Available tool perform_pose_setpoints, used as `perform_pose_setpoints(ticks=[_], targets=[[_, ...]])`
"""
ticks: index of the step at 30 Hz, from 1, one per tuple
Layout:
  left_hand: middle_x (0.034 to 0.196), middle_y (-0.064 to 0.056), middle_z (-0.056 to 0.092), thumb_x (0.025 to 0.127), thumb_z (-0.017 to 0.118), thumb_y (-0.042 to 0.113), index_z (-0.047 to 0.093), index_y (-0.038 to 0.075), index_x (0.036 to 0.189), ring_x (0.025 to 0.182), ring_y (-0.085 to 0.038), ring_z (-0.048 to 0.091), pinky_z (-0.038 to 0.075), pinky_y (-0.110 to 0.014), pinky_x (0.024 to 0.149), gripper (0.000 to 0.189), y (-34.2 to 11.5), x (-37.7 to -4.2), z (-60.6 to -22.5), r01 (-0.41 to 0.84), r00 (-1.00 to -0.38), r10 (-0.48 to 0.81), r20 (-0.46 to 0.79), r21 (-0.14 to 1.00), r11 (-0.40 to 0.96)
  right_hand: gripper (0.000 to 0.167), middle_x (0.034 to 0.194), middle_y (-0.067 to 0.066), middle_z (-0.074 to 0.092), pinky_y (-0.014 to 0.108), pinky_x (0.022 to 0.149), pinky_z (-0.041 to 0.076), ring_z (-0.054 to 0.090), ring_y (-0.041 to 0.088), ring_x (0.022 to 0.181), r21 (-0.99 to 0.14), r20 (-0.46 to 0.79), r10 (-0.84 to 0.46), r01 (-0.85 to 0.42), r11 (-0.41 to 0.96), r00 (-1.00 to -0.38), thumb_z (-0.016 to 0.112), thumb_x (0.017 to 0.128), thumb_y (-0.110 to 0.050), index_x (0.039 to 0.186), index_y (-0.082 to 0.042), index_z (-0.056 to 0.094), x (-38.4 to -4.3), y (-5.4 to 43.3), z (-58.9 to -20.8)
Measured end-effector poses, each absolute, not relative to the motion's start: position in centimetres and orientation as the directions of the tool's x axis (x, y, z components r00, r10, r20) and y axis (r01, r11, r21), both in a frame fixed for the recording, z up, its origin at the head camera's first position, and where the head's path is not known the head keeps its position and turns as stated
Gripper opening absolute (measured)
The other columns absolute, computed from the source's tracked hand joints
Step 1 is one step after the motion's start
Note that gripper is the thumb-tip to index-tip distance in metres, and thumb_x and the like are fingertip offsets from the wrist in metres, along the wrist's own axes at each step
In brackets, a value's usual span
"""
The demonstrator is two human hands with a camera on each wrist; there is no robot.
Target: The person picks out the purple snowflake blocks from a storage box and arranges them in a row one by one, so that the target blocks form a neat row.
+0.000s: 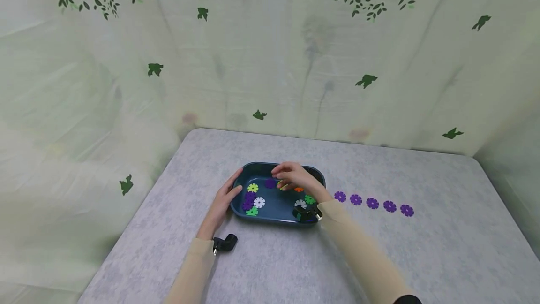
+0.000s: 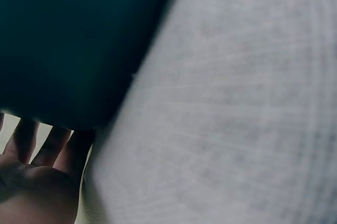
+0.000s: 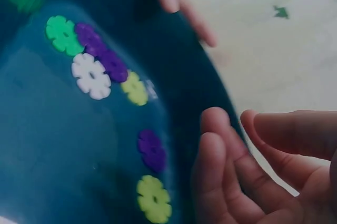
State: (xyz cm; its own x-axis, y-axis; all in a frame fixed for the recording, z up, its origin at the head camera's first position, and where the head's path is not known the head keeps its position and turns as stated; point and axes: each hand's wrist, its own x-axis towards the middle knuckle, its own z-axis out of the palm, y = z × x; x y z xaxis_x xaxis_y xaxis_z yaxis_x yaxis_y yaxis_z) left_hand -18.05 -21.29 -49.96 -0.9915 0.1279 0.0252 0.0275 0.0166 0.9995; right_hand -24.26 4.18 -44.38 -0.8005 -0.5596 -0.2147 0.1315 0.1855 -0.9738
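A dark teal tray (image 1: 276, 210) holds several flower-shaped plastic discs in purple, white, green, yellow-green and orange. At its left end my left hand (image 1: 217, 206) holds the wall, the thumb over the rim and the fingers along the outside. In the left wrist view those fingers lie against the tray's outer side, partly hidden. Over the tray's far side hovers my right hand (image 1: 298, 178), fingers loosely bent, nothing between them. Nearest to it in the right wrist view are a purple disc (image 3: 152, 151) and a yellow-green disc (image 3: 154, 199). My right hand and wrist camera cover part of the tray.
To the right of the tray, a row of several purple discs (image 1: 372, 203) lies spaced out on the grey table (image 1: 447, 243). A pale curtain (image 1: 270, 60) with leaf prints hangs behind the table. Small black cameras (image 1: 227, 243) sit on both wrists.
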Motion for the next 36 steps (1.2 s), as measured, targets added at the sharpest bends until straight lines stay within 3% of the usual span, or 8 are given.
perform_pose_setpoints(ticks=[7,13,23,30,36], targets=[[0.154,0.004,0.028,0.1,0.052,0.018,0.037,0.023,0.149,0.142,-0.016,0.017,0.01,-0.046,0.114,0.051,-21.2,-17.8,-49.8,0.011,-0.994,0.112,0.006,0.999,0.046,0.03,0.118,0.023,0.055,0.037,0.076,0.055,0.065,0.026,0.084,-0.942,-0.309,-0.537,0.175,0.286,-0.785,0.047,0.098,-0.005,0.126,0.005,0.055,-25.0,1.9,-45.7],[0.156,-0.002,0.024,0.101,0.049,0.014,0.032,0.016,0.151,0.143,-0.02,0.013,0.008,-0.048,0.114,0.052,-20.7,-17.0,-47.4,-0.015,-0.99,0.141,-0.021,0.999,0.039,0.032,0.113,0.02,0.055,0.035,0.075,0.056,0.065,0.025,0.078,-0.923,-0.347,-0.555,0.171,0.345,-0.756,0.044,0.098,0.0,0.127,0.009,0.053,-24.9,1.3,-46.0],[0.154,0.005,0.027,0.101,0.051,0.019,0.036,0.025,0.149,0.142,-0.016,0.015,0.008,-0.047,0.114,0.051,-21.2,-18.0,-50.0,-0.003,-0.993,0.115,-0.007,0.999,0.038,0.029,0.102,0.018,0.061,0.033,0.072,0.056,0.063,0.019,0.07,-0.906,-0.39,-0.58,0.186,0.38,-0.715,0.044,0.094,0.006,0.121,0.009,0.057,-24.6,1.0,-46.4],[0.153,0.006,0.029,0.1,0.051,0.021,0.037,0.025,0.149,0.142,-0.015,0.017,0.01,-0.047,0.114,0.051,-21.1,-17.9,-50.3,0.021,-0.994,0.105,0.015,0.998,0.056,0.021,0.076,0.011,0.059,0.027,0.063,0.055,0.06,0.015,0.061,-0.905,-0.364,-0.592,0.122,0.408,-0.719,0.048,0.09,0.009,0.107,0.011,0.06,-24.4,1.0,-46.2],[0.154,0.003,0.029,0.1,0.052,0.02,0.037,0.023,0.149,0.142,-0.017,0.017,0.011,-0.046,0.114,0.051,-21.1,-18.0,-50.2,0.03,-0.995,0.096,0.024,0.998,0.061,0.009,0.07,0.006,0.053,0.022,0.053,0.047,0.051,0.013,0.054,-0.897,-0.335,-0.576,0.065,0.437,-0.746,0.051,0.094,0.004,0.096,0.006,0.06,-24.4,1.5,-45.8]])
